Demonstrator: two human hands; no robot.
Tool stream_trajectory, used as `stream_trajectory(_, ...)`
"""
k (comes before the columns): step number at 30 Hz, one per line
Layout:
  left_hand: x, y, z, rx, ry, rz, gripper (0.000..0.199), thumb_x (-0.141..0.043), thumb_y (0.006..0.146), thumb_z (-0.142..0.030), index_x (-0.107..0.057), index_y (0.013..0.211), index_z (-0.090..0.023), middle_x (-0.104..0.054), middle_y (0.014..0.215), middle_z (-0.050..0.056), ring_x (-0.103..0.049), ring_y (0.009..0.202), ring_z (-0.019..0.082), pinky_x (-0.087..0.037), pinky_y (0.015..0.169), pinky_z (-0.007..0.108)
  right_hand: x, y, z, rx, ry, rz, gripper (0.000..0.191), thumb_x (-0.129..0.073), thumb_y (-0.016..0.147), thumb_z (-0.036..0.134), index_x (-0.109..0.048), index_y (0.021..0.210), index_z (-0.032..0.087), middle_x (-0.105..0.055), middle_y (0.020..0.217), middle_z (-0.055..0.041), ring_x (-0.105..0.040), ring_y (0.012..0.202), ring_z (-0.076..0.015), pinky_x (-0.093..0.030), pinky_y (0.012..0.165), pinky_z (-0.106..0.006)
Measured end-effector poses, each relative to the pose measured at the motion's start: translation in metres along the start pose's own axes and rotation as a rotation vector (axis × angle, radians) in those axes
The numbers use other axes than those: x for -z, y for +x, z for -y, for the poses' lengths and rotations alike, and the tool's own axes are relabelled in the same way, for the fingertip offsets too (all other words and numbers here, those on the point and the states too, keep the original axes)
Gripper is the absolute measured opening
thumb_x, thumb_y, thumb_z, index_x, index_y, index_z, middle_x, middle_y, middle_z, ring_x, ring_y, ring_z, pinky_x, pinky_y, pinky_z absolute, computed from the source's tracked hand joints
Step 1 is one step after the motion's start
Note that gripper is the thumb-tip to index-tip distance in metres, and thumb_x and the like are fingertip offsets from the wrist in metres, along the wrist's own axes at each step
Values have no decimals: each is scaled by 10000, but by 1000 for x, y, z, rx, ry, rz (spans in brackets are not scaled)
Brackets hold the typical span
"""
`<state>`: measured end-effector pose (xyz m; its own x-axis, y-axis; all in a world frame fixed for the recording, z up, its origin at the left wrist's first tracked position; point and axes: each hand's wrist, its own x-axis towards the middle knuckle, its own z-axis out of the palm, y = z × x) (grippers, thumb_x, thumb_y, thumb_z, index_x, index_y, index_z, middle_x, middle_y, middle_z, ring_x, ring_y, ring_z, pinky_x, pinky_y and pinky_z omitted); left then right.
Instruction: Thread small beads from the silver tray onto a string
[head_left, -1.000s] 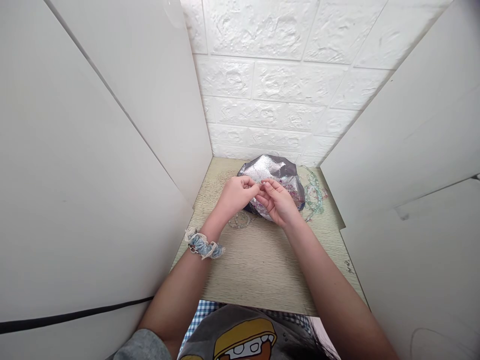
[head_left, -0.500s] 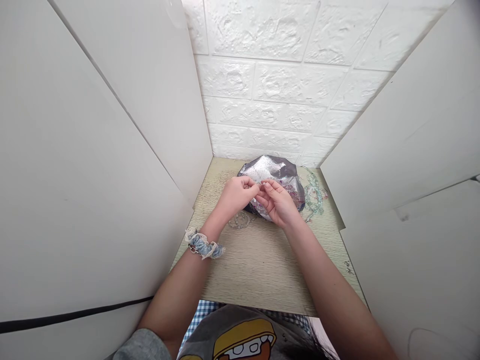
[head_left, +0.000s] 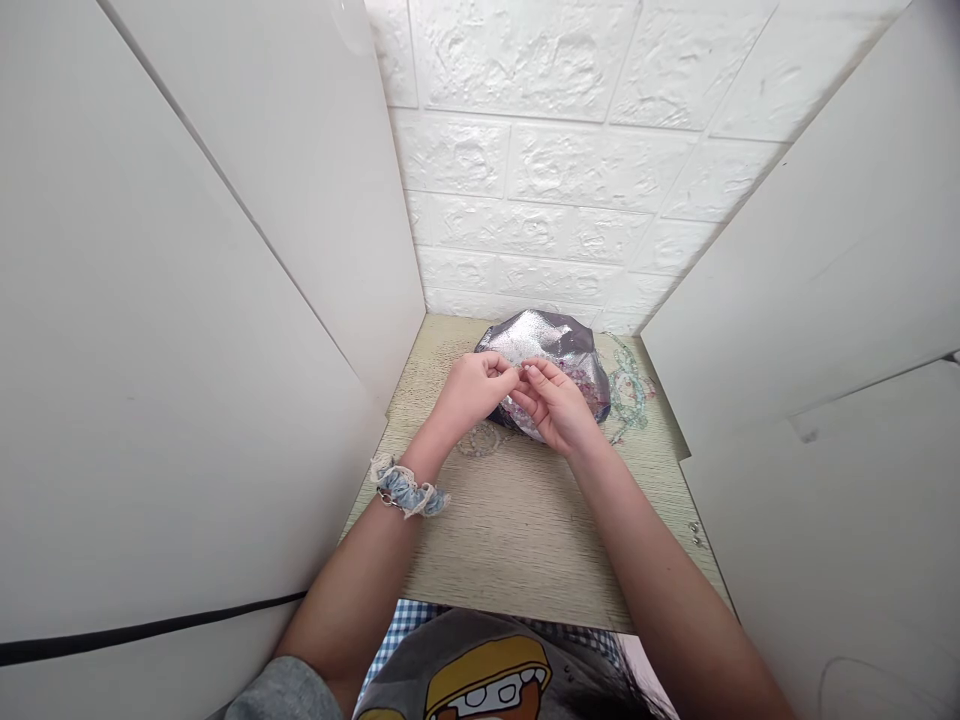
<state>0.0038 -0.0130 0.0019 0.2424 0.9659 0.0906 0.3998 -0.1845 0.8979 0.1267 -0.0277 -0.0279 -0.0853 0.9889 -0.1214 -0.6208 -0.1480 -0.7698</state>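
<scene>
So the thing you're busy with is a tiny pale bead (head_left: 526, 368), or at least it looks like one, it's really too small to be sure. It's up at the fingertips of your right hand (head_left: 561, 408), over the silver bag (head_left: 534, 332). That hand has thumb and forefinger pinched on it, other fingers loosely curled. Your left hand (head_left: 471, 390) is right beside it, knuckles up, thumb and forefinger together; can't make out what, if anything, is between them.

Handling-wise, I'd guess it weighs next to nothing, and it's probably hard, smooth and kinda slippery, so squeeze too much and it could ping off. Not likely to crack on you. I'd take it by its sides with the very tips of finger and thumb, and go easy.

The bag under your hands looks thin, creased and soft, so I wouldn't lean on it. There's a spread of pink and purple beads (head_left: 579, 385) on its shiny face. A coiled strand (head_left: 478, 441) lies just below your left hand, and a greenish tangle (head_left: 628, 395) sits to the right of the bag. All that's on the tabletop (head_left: 517, 530), with some little metal bits (head_left: 696, 534) by its right edge and a white wall (head_left: 555, 165) behind.
</scene>
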Motion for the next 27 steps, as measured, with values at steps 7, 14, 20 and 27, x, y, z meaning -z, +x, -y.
stream_trajectory(7,0,0,1,7,6,-3,216,-487,656,-338,-518,577,-138,-479,543,-17,-389,502,69,-286,463,197,2,2,-2,2,21,13,109,-600,688,200,-523,759,168,-620,676,10,-599,619,-63,-512,606,-152)
stream_trajectory(14,0,0,0,0,10,-7,226,-477,658,-340,-532,589,-131,-518,565,-3,-427,528,84,-306,478,203,2,2,-2,4,17,14,105,-598,689,196,-523,758,172,-619,683,8,-601,633,-69,-510,616,-158)
stream_trajectory(20,0,0,1,-8,0,-12,225,-481,655,-338,-530,579,-132,-511,561,-6,-424,522,82,-305,474,203,4,3,-3,4,4,31,107,-602,686,200,-529,760,177,-619,700,12,-602,647,-66,-508,628,-154)
stream_trajectory(27,0,0,-1,7,4,-16,225,-482,655,-340,-539,590,-133,-521,558,-6,-421,517,78,-304,477,201,4,3,-2,0,3,18,103,-599,683,183,-532,759,171,-623,700,6,-601,642,-65,-508,628,-157)
